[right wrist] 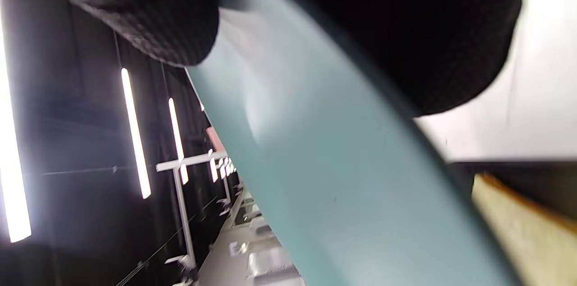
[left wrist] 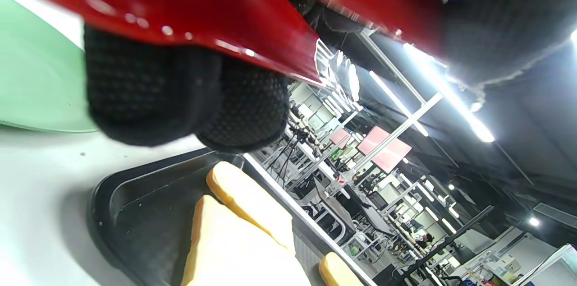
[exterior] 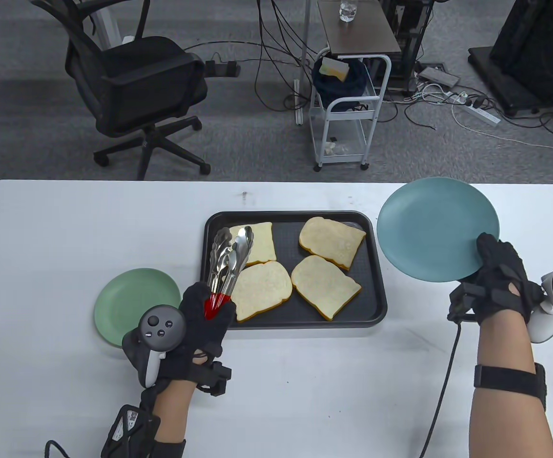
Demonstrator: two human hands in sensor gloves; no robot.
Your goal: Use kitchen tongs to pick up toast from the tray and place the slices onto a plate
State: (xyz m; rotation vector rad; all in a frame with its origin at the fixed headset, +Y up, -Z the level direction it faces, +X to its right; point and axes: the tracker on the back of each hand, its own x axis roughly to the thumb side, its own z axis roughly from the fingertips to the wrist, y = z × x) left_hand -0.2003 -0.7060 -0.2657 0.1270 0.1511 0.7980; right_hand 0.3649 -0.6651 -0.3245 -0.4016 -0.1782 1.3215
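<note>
A black tray in the middle of the table holds several toast slices. My left hand grips the red handles of metal tongs, whose tips hang over the tray's left side above a slice. The left wrist view shows the red handle under my gloved fingers, with the tray and toast below. My right hand pinches the rim of a blue plate held raised and tilted to the right of the tray. The blue plate fills the right wrist view.
A green plate lies on the white table left of the tray, close to my left hand. Beyond the table's far edge stand an office chair and a white cart, with cables on the floor.
</note>
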